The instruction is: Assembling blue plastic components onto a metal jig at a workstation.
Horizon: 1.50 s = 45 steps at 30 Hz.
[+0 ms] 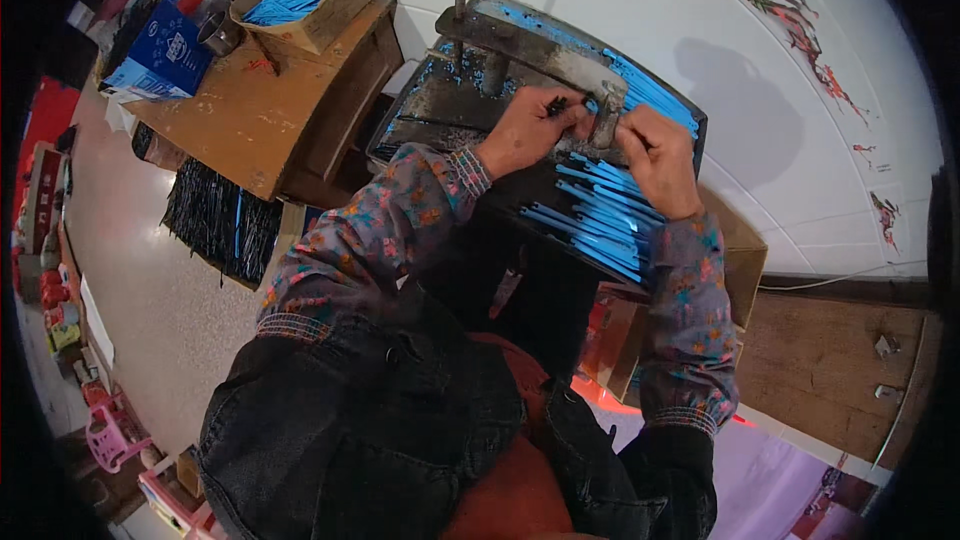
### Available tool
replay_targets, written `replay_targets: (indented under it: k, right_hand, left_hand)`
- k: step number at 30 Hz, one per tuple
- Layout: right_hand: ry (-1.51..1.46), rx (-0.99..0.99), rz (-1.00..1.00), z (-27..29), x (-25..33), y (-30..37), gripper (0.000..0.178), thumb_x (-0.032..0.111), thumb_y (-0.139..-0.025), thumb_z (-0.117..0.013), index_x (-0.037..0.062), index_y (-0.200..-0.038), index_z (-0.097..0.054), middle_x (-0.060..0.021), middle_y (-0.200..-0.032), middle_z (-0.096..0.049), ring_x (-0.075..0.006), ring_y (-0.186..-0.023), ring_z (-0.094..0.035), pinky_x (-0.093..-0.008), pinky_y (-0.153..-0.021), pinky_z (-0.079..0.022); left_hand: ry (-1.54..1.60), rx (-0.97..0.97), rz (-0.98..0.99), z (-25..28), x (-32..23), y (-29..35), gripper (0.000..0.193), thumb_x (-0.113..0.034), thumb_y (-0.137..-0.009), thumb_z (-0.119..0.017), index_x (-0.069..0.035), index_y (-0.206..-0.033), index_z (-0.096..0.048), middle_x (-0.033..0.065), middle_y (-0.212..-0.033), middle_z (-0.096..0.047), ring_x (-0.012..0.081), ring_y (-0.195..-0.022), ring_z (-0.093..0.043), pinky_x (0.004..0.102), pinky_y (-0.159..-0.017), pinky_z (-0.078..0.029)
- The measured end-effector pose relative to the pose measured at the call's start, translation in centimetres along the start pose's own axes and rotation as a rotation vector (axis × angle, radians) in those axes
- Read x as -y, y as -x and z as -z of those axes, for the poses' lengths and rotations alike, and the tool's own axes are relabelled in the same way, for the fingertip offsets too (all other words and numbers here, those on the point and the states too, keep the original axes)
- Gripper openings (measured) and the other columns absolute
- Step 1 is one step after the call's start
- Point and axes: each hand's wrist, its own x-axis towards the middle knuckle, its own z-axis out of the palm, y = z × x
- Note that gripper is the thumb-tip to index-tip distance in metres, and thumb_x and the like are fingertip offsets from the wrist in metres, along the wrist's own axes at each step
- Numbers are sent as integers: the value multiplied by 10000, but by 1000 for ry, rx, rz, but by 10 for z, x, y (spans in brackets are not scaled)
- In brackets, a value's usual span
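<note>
Blue sticks [600, 215] fanned, long axes lower-right; left hand [525, 130], right hand [650, 155] grips pinched on dark bundle [560, 105].

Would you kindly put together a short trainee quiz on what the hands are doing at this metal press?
1. True or false: both hands meet at the metal press.
2. What colour are the thin sticks lying on the tray under the wrists?
3. Where are more such sticks stored? A) cardboard box on the wooden table; B) a glass jar.

Key: 1 true, left hand and right hand pinch a small dark piece there. 2 blue. 3 A.
</note>
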Motion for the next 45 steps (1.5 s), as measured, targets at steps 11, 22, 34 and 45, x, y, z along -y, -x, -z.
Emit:
replay_targets:
  k: [11, 22, 34, 45]
  right_hand:
    - [145, 240, 69, 29, -53, 15, 88, 67, -773, -628, 7, -734, -576, -42, -643, -502, -201, -584, -438, -302, -584, -391]
    - [872, 62, 400, 9, -83, 10, 129, 63, -740, -625, 23, -860, -604, -64, -692, -536, -222, -627, -488, -303, -635, -429]
    - [-80, -27, -132, -1, -3, 12, 87, 44, -807, -568, 3, -875, -606, -8, -703, -552, -123, -583, -468, -246, -537, -397]
    - [154, -15, 258, 11, -5, -12, 66, 93, -765, -601, 28, -750, -595, -60, -673, -565, -263, -590, -504, -344, -571, -412]
  left_hand:
    - [-69, -28, 178, 1, -4, -5, 120, -99, -893, -554, -2, -895, -625, 7, -756, -587, 78, -688, -488, 212, -645, -416]
    - [143, 5, 34, 1, 0, 3, 120, -63, -845, -582, -10, -948, -611, 13, -800, -622, 73, -698, -517, 193, -673, -422]
    - [25, -133, 42, -1, 6, -4, 33, -15, -806, -616, -3, -836, -622, 6, -707, -623, 63, -629, -489, 200, -598, -403]
    - [-251, -178, 53, -6, -9, -4, 86, -29, -788, -639, 22, -855, -650, 10, -685, -623, 72, -604, -480, 212, -574, -402]
